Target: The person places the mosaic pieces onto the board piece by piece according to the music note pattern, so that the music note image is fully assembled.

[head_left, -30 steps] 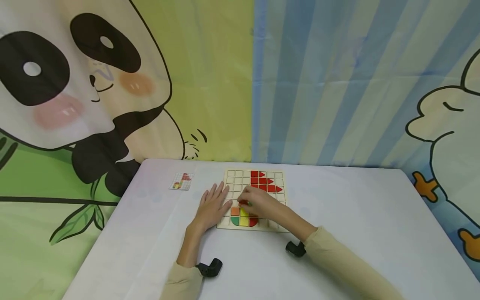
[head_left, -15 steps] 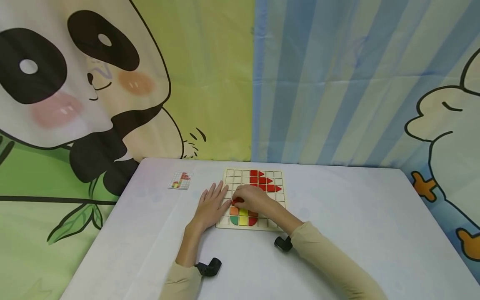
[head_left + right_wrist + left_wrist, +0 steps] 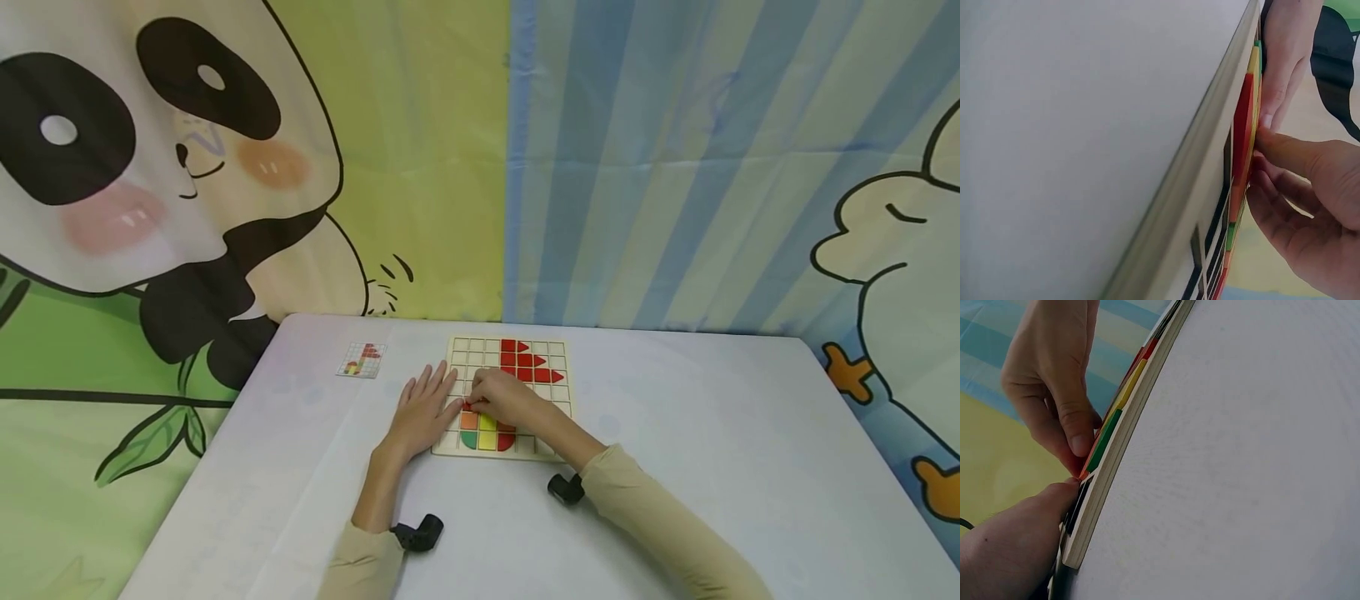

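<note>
A wooden grid board [image 3: 461, 358] lies on the white table, with a block of red pieces [image 3: 517, 362] at its upper right. Low on the board sit an orange square [image 3: 468, 420], yellow pieces [image 3: 487, 439], a green quarter-round piece [image 3: 468, 440] and a red rounded piece [image 3: 506, 442]. My left hand [image 3: 423, 417] rests fingers spread on the board's left edge. The right hand [image 3: 504, 397] pinches a small red piece [image 3: 467, 407] just above the orange square, beside my left thumb. Its fingers hide most of this piece and the cells beneath.
A small printed card [image 3: 362, 361] with a coloured grid pattern lies left of the board. Black cameras [image 3: 423, 533] hang at both wrists. Behind the table's far edge stands a printed cloth backdrop [image 3: 645, 167].
My right hand has moved left across the board with the red piece, then lowered it to the cell above the orange square. The left hand has stayed in place.
</note>
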Demonstrator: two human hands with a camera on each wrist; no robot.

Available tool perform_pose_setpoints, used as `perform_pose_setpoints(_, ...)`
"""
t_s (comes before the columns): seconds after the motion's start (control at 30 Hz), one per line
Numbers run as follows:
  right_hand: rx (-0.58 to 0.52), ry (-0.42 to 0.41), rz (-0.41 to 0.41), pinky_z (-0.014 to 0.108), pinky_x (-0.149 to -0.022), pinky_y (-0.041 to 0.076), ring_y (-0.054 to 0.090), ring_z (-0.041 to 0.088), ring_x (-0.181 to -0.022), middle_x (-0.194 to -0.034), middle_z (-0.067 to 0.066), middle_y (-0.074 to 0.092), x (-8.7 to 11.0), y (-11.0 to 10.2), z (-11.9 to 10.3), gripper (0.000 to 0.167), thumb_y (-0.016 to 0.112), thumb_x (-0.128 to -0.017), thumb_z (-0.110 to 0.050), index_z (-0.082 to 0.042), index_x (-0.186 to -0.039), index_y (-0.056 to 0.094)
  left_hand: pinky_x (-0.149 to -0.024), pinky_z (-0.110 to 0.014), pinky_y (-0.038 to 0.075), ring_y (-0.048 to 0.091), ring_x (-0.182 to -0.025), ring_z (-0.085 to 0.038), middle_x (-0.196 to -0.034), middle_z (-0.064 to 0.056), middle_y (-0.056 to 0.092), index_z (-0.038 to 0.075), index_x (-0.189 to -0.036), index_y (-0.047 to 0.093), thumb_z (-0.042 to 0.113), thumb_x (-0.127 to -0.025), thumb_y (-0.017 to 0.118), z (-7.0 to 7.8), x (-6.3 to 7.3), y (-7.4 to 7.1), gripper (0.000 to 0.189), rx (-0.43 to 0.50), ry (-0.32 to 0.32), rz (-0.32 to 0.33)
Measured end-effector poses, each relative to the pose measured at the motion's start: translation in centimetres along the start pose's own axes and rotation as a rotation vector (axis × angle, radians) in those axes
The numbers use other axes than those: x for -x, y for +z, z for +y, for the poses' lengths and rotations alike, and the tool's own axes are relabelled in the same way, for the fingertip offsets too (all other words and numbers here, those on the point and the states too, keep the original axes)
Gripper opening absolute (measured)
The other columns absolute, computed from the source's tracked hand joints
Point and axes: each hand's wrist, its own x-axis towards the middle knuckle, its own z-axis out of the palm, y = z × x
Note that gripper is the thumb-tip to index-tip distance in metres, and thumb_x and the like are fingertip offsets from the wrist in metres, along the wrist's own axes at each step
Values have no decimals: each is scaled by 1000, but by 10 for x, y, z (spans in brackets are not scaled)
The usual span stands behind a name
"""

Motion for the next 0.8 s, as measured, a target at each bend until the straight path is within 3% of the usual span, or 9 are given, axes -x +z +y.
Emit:
perform_pose_setpoints(0.4,72,38,23,30,-79,55,63,22,-88,-98,7,70,5,9,-8,14,73,-95,-6,-4,-107,81,-129,-59,8,9,-162,-35,-174,-10,18,13,-164,32,43,-110,45,-1,2,7,63,22,-6,14)
perform_pose_setpoints(0.57,5,56,51,32,-83,56,64,23,-92,-102,7,71,10,10,-5,16,72,-96,-7,-5,-110,80,-129,-59,7,8,-162,-34,-174,-9,17,14,-164,30,45,-110,44,0,2,6,64,10,-10,-3)
perform_pose_setpoints(0.8,-118,5,18,39,-96,58,69,27,-108,-115,12,72,14,2,7,23,62,-101,-2,0,-120,76,-129,-58,7,9,-162,-34,-174,-9,18,14,-164,32,45,-109,46,0,2,0,64,6,-11,12)
